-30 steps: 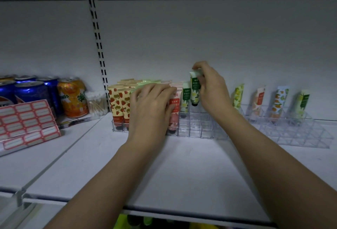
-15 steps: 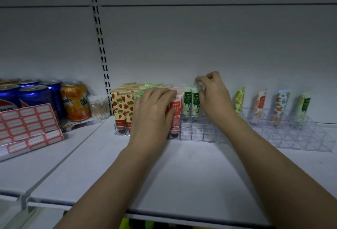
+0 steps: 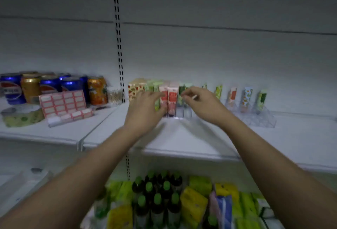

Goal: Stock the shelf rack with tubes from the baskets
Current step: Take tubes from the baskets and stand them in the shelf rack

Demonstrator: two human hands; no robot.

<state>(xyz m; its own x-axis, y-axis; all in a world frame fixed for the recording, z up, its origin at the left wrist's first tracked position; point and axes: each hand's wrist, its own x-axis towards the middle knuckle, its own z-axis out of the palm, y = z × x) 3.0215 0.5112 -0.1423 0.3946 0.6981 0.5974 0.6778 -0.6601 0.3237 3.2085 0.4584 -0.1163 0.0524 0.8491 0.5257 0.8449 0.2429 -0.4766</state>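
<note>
Head view shows your tubes (image 3: 168, 97) standing upright in the clear rack (image 3: 180, 113) on the white shelf (image 3: 182, 137), packed at its left end so the printed fronts face out. Your left hand (image 3: 144, 108) lies with fingers spread against the pink tubes, probably steadying them. Your right hand (image 3: 202, 102) hovers by the green tubes (image 3: 184, 90), fingers loosely curled; blur hides whether it pinches anything. A second rack (image 3: 255, 115) stands further right, soda cans (image 3: 54, 86) left, bottles (image 3: 156, 196) below.
</note>
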